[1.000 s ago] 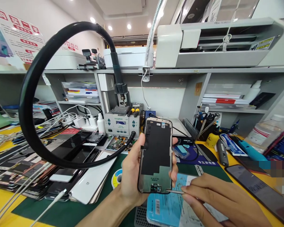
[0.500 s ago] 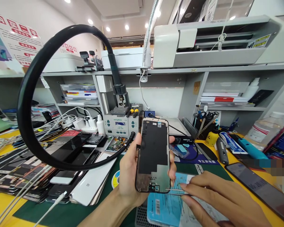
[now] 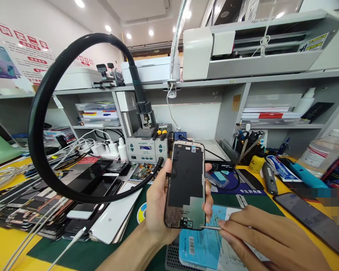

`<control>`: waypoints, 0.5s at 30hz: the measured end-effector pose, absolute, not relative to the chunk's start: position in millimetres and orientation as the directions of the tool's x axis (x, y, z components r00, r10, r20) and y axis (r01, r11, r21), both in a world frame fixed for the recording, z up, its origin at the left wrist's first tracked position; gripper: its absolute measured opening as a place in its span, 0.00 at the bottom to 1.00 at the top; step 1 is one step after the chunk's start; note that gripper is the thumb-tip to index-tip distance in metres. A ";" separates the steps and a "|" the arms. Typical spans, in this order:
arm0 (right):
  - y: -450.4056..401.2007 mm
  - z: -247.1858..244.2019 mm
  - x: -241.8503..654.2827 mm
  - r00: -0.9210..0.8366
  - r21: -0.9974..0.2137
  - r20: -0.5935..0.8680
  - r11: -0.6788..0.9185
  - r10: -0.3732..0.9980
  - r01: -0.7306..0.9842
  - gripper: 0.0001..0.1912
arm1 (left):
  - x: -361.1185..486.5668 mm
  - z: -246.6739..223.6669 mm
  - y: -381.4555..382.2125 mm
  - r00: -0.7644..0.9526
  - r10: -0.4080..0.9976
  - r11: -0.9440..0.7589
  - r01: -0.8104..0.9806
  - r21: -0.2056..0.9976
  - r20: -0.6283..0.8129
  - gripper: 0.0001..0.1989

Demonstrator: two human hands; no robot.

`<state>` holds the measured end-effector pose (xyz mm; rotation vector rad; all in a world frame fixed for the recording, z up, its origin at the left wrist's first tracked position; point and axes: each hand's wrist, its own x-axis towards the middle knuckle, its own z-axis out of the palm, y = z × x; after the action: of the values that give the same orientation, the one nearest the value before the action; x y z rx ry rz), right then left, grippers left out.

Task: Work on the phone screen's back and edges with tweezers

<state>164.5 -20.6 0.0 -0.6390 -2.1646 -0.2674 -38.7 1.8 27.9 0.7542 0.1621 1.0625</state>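
My left hand (image 3: 158, 199) is wrapped round a phone screen (image 3: 188, 177) and holds it upright, its dark back toward me. The thumb lies along the left edge, and fingertips curl round the right edge. Between the thumb and fingers of my right hand (image 3: 260, 233) are thin metal tweezers (image 3: 211, 227). Their tips are at the screen's lower right corner, with the prongs pressed together. I cannot tell whether anything is pinched in the tips. Below the screen lies a blue and white box (image 3: 197, 246).
Stacked phones (image 3: 110, 222) and white cables (image 3: 59, 210) fill the left. A black hose (image 3: 34, 131) loops from a hot air station (image 3: 145, 148). A dark phone (image 3: 307, 218), a blue tube (image 3: 282, 169) and a clear bottle (image 3: 318, 154) stand or lie on the right.
The tweezers' prongs were apart half a second ago and are now together at the screen's corner. The whole view has shifted slightly, with the hands a little farther right in it.
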 end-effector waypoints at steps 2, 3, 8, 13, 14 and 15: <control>-20.3 1.0 163.2 -0.514 -0.057 0.772 0.846 0.374 0.530 0.11 | -39.1 27.6 1.5 0.505 0.833 0.257 -0.715 0.650 0.227 0.39; -20.2 1.7 162.6 -0.514 -0.066 0.768 0.846 0.381 0.529 0.11 | -39.3 27.4 1.3 0.507 0.832 0.257 -0.713 0.652 0.227 0.39; -22.6 2.8 160.8 -0.464 -0.043 0.803 0.813 0.374 0.580 0.11 | -38.7 27.2 2.1 0.517 0.827 0.290 -0.728 0.622 0.220 0.41; -24.2 -1.0 156.3 -0.393 0.024 0.863 0.752 0.317 0.659 0.13 | -36.6 28.4 3.3 0.522 0.822 0.276 -0.713 0.645 0.225 0.42; -24.2 -1.8 155.2 -0.388 0.031 0.868 0.747 0.309 0.665 0.14 | -36.6 28.9 3.2 0.526 0.819 0.281 -0.717 0.637 0.231 0.41; -24.1 -2.5 154.4 -0.387 0.039 0.871 0.744 0.301 0.668 0.14 | -36.6 29.5 3.1 0.529 0.815 0.288 -0.725 0.626 0.238 0.41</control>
<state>154.4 -24.1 -2.5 -0.7349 -1.9869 -0.4826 -36.6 3.1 29.5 0.7569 0.1368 1.0324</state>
